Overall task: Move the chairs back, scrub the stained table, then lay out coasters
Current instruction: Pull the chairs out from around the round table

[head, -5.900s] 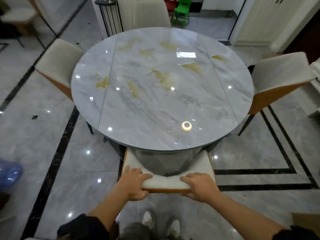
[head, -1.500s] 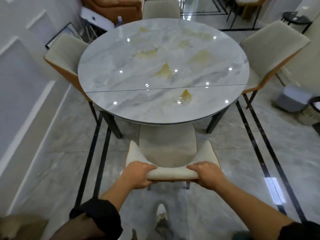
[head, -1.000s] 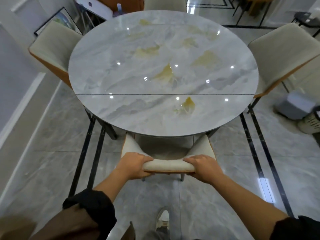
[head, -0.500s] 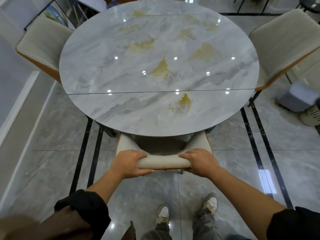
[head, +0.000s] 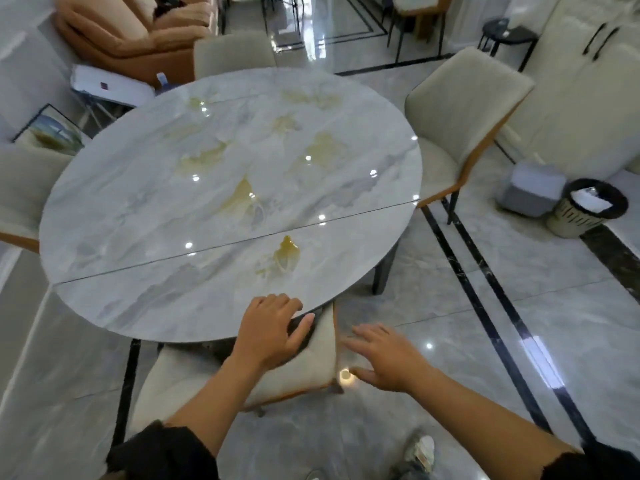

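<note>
A round grey marble table (head: 156, 296) carries several yellow stains (head: 285, 256). A cream chair with an orange back (head: 304, 372) is tucked under its near edge. My left hand (head: 268, 329) rests flat, fingers spread, on the top of that chair's backrest at the table rim. My right hand (head: 384, 355) hovers open just right of the chair, touching nothing. Three more cream chairs stand around the table: one at the right (head: 460, 109), one at the far side (head: 232, 55), one at the left (head: 20, 188).
A black-rimmed waste bin (head: 585, 209) and a grey box (head: 530, 188) stand on the floor at the right. An orange sofa (head: 121, 32) and a framed picture (head: 52, 131) are at the far left. A black stool (head: 509, 32) stands far right.
Both hands have let go of the near chair's backrest after pushing it under the table. The view has swung to the right, and my right hand has moved off to the chair's side.
</note>
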